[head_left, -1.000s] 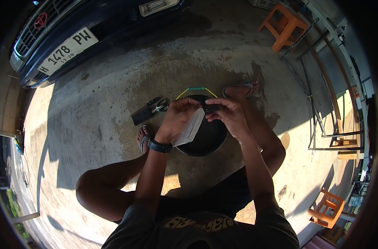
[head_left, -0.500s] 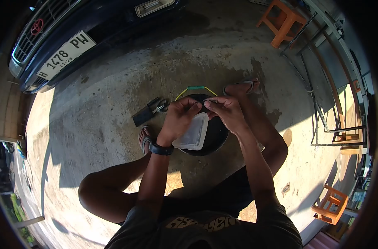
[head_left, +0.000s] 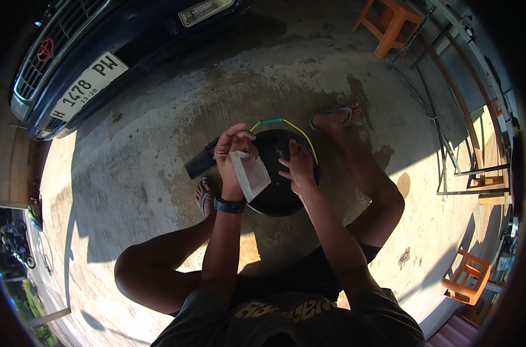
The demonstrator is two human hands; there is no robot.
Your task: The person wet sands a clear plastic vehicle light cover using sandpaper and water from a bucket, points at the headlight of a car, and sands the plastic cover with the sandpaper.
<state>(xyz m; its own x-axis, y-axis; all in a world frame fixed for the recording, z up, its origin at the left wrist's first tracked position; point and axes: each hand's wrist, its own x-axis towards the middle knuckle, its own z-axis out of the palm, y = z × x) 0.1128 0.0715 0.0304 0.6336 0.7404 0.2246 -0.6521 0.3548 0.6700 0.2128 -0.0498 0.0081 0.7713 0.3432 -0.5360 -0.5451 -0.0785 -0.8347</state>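
Observation:
My left hand (head_left: 235, 149) is closed on a translucent plastic container (head_left: 252, 178), which is tilted over the left side of a black bucket (head_left: 274, 199). To the right, my right hand (head_left: 298, 166) is over the bucket with its fingers apart. A dark blurred patch shows beside its fingertips, and I cannot make out what it is. The bucket stands on the concrete between my feet. Its yellow wire handle (head_left: 307, 139) has a green grip (head_left: 270, 121) and rests toward the far side.
A dark flat case (head_left: 200, 165) lies left of the bucket, partly behind my left hand. At the upper left is a parked car (head_left: 89, 87). Orange stools (head_left: 390, 26) stand at the upper right and lower right, near a metal frame (head_left: 442, 150).
My hands were together above the bucket and have come apart. The left moved slightly left and turned the container; the right came down and toward me, and its fingers opened.

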